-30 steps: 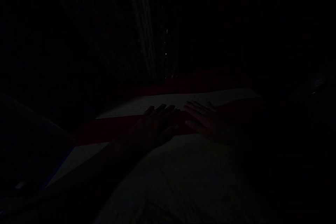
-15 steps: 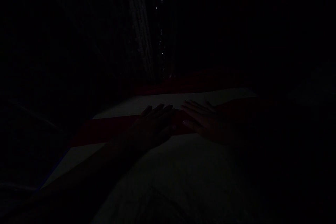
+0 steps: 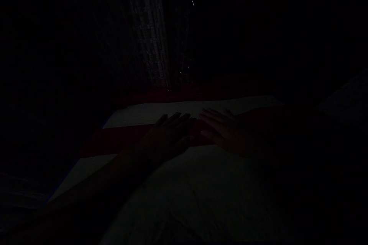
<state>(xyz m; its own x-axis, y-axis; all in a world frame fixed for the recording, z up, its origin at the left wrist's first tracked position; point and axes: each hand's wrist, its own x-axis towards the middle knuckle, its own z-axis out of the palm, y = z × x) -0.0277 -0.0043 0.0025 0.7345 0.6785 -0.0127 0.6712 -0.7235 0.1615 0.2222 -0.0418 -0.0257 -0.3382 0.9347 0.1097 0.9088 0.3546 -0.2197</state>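
At the left I make out a thin blue edge [image 3: 61, 180] slanting along the red-and-off-white striped cloth [image 3: 123, 137], which spreads across the centre of the frame; the left hand [image 3: 165, 138] lies palm down on it, fingers slightly spread; a narrow gap separates it from the right hand [image 3: 225, 133], palm down right of centre, fingers extended, mostly close together, thumb apart; farther right, the cloth fades into darkness.
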